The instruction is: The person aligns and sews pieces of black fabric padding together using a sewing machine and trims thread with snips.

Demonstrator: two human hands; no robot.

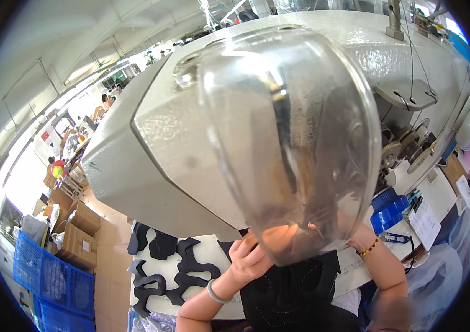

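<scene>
A clear curved plastic guard (351, 127) hangs from the head of a grey sewing machine (185, 122) and covers the stitching area. My left hand (248, 260), with a pale bangle at the wrist, is at the guard's lower left edge; its fingers are curled, their tips hidden behind the plastic. My right hand (357, 232), wearing a beaded bracelet, reaches behind the guard from the right, its fingers blurred through it. What lies between the hands cannot be made out. Black material (287, 299) with pale stitch-like lines is below them.
Several black cut pieces (182, 285) lie on the white table at left. A blue plastic object (387, 210), a pen and a written sheet (424, 221) sit at right. Blue crates (52, 274) and cardboard boxes (77, 246) stand on the floor at far left.
</scene>
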